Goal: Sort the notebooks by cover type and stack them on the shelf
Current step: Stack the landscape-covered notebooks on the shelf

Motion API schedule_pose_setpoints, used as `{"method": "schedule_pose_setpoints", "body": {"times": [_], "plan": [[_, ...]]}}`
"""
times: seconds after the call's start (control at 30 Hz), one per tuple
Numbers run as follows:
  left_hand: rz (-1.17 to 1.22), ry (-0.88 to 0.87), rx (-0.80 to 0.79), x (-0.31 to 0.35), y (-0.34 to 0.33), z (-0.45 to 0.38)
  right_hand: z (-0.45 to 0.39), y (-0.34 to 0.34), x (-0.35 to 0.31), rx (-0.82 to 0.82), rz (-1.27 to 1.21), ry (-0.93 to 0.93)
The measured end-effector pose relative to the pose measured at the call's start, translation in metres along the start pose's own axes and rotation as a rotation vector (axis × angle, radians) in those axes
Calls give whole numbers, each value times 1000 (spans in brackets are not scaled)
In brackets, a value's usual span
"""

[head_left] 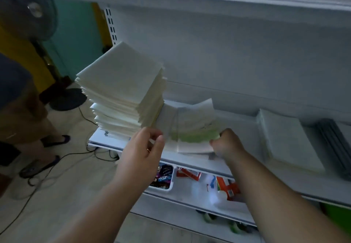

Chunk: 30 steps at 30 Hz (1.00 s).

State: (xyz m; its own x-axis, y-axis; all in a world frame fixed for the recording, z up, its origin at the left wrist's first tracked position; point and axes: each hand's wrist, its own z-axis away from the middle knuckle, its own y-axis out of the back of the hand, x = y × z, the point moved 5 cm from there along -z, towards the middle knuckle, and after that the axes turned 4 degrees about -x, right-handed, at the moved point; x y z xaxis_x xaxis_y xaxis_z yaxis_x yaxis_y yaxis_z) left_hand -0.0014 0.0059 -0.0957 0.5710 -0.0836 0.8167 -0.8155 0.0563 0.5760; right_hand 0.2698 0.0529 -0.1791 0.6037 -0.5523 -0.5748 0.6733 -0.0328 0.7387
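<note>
Notebooks: a tall, slightly fanned pile of pale-covered notebooks (121, 94) stands at the left end of the white shelf (190, 160); a shorter pile (191, 130) with a green-and-white cover lies just beside it.
Right hand: the right hand (227, 143) is curled round the near right corner of the short pile.
Left hand: the left hand (144, 149) has relaxed fingers touching the short pile's left edge — gripping nothing.
Further right: a flat white stack (288, 140).
Below: a tray of wrapped sweets (164, 175) and red-orange packets (228, 186) — no lettering readable.
Floor: a fan stand (65, 98) and cables (57, 159).
</note>
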Motion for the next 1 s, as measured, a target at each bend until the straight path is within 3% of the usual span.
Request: {"method": "schedule_pose_setpoints", "body": {"times": [0.1,0.2,0.3,0.4,0.5,0.57,0.63,0.87,1.0], "plan": [[16,71,-133,-3,-9,-10,28,14,-4,45,-465,39],[284,210,-206,1,-20,-13,74,19,-19,-61,-789,154],[492,226,-150,8,-19,-13,98,10,-25,-134,-673,196],[370,117,-32,14,-4,-11,87,9,-24,-38,-508,129],[301,48,52,16,8,-5,58,5,-15,59,-83,14],[279,45,69,13,11,-2,45,-6,-12,28,154,-19],[299,86,83,7,14,1,35,-17,-12,-12,230,5],[364,188,139,0,14,5,18,-15,-13,-53,41,18],[395,190,154,7,9,4,21,0,0,-171,-570,-109]]}}
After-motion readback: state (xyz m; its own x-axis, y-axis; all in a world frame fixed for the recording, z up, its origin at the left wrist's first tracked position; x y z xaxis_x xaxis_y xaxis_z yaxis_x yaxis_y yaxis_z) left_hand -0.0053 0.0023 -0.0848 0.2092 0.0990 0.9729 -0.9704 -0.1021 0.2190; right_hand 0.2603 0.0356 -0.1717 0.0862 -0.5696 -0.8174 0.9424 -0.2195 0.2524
